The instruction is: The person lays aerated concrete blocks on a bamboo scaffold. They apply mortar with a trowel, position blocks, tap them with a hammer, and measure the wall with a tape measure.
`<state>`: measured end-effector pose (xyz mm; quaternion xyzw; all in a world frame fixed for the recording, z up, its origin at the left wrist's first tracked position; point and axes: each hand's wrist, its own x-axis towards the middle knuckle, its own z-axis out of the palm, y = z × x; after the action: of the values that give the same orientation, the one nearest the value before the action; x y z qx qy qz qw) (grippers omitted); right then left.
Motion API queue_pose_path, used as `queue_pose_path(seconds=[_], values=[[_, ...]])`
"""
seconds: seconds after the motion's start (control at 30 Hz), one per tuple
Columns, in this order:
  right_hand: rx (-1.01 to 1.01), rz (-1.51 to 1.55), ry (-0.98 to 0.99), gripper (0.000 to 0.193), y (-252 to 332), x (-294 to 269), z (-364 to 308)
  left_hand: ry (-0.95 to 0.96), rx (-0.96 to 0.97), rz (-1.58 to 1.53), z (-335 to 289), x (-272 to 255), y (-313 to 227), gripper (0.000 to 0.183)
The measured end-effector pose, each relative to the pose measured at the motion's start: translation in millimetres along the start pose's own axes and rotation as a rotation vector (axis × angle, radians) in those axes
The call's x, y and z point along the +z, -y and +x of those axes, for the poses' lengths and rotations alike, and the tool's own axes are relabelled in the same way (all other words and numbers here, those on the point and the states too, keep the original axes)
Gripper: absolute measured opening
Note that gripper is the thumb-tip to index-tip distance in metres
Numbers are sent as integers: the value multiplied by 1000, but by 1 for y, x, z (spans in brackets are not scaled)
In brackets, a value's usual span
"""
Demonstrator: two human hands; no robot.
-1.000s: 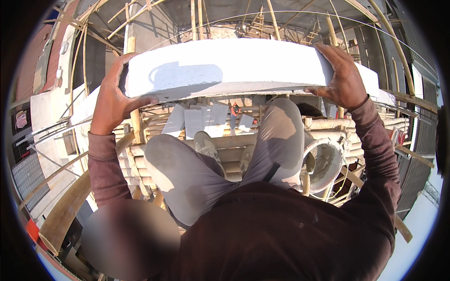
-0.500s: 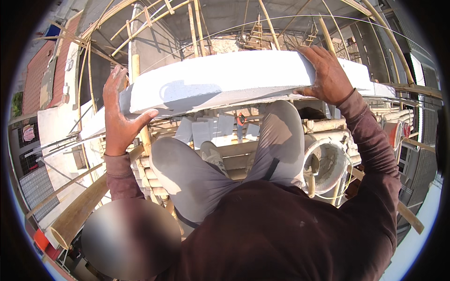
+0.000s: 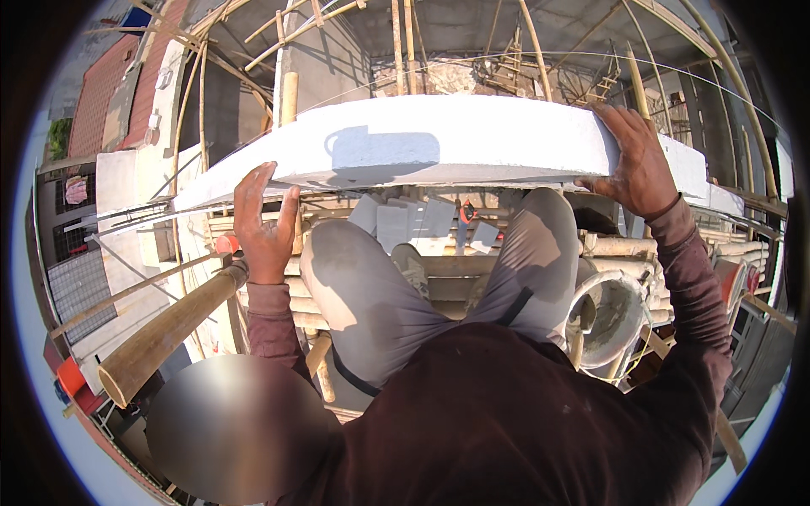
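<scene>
While the right hand [image 3: 637, 169] grasps a white block [image 3: 515, 135], the left hand [image 3: 268, 232] is free

Where the white block spans the upper centre of the frame, a shadow [image 3: 384, 152] falls across its surface. At its right end, the right hand clasps it, fingers over the upper edge and thumb at the lower. Left of centre, the left hand has its fingers parted and encloses nothing; whether its fingertips touch the block cannot be told. Below the block, grey slabs [image 3: 392, 226] lie near an orange-handled tool [image 3: 467, 212], with bamboo poles [image 3: 460, 266] beneath them in the frame. A round bucket [image 3: 629, 304] stands at centre right.
</scene>
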<state>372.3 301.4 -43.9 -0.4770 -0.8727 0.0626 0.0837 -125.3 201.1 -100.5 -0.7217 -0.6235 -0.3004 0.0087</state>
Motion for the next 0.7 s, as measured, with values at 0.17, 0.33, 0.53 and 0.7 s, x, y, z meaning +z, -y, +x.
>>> queue_pose_path(seconds=[0.17,0.33,0.53,0.7], values=[[18,-20,-9,94,-13,5,-5,58,-23,-21,10,1,-9,53],[37,-106,35,91,-10,11,1,20,111,44,25,-3,-32,68],[36,-36,-308,93,-49,-37,-32,130,156,87,42,12,-44,56],[757,91,-515,81,-127,-55,-132,123,169,54,42,11,-40,53]])
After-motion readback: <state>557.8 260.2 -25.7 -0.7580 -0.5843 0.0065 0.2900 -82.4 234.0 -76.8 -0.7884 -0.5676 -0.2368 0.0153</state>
